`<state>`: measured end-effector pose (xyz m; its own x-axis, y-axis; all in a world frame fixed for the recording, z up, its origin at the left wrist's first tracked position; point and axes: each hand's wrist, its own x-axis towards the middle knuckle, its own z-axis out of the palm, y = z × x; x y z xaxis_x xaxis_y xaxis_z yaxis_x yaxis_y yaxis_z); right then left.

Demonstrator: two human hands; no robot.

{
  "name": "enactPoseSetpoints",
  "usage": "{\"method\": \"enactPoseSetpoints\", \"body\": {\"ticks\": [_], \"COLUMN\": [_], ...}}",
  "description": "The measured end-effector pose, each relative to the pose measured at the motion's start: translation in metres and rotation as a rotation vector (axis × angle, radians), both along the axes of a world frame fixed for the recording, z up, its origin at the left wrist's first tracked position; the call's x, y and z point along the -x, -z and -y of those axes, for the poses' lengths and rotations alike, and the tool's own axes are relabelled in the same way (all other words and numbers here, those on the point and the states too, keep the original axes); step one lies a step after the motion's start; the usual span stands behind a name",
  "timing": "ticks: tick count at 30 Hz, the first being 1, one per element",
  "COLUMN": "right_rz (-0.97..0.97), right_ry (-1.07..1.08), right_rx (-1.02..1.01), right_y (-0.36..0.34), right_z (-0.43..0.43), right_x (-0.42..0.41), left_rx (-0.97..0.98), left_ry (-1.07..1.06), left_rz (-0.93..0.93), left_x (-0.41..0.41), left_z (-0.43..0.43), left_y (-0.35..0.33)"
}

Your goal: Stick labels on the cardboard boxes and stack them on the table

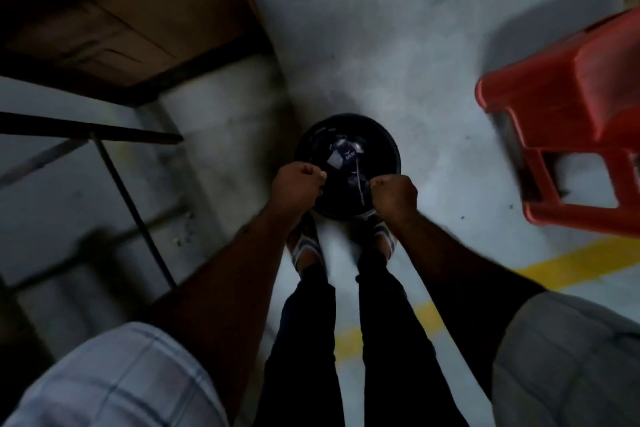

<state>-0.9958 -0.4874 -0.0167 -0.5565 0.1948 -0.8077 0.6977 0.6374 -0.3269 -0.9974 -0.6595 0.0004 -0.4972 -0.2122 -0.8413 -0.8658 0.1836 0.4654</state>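
Evidently the left grip and right grip are curling tight over the bin at centre frame. Whether they are pinching anything, I cannot tell. A box is sitting at the upper left. Any sticky scrap could be clinging to a finger or dropping outside the bin.

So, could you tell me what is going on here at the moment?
A person stands over a black bin on the floor, with the left hand and the right hand curled above its opening. Paper scraps lie inside; the blur hides whether the hands hold anything. Brown cardboard lies on a dark-framed table at upper left, and a red stool stands to the right. No labelling shows right now.
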Motion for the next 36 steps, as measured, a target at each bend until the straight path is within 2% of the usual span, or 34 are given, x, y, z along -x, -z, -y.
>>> {"method": "enactPoseSetpoints", "body": {"ticks": [5, 11, 16, 23, 29, 36], "right_rz": [-0.01, -0.067, -0.168, -0.309, -0.457, -0.724], "right_ry": [0.015, -0.012, 0.081, 0.133, 0.49, 1.06], "right_rx": [0.032, 0.06, 0.078, 0.038, -0.22, -0.306], "right_y": [0.005, -0.034, -0.12, -0.24, -0.324, -0.423], "right_z": [-0.004, -0.022, -0.058, -0.113, -0.175, -0.184], "right_x": [-0.014, 0.007, 0.025, -0.039, -0.153, -0.309], "left_rx": [0.023, 0.074, 0.094, 0.021, -0.121, -0.392], "left_ry": [0.044, 0.183, 0.324, 0.637, 0.885, 1.155], "left_rz": [0.014, -0.032, -0.146, -0.34, -0.434, -0.469], "left_x": [-0.003, 0.011, 0.03, 0.007, -0.026, -0.105], "left_z": [-0.006, -0.02, -0.05, -0.094, -0.153, -0.225], "left_y": [0.002, -0.028, -0.107, -0.221, -0.292, -0.38]}}
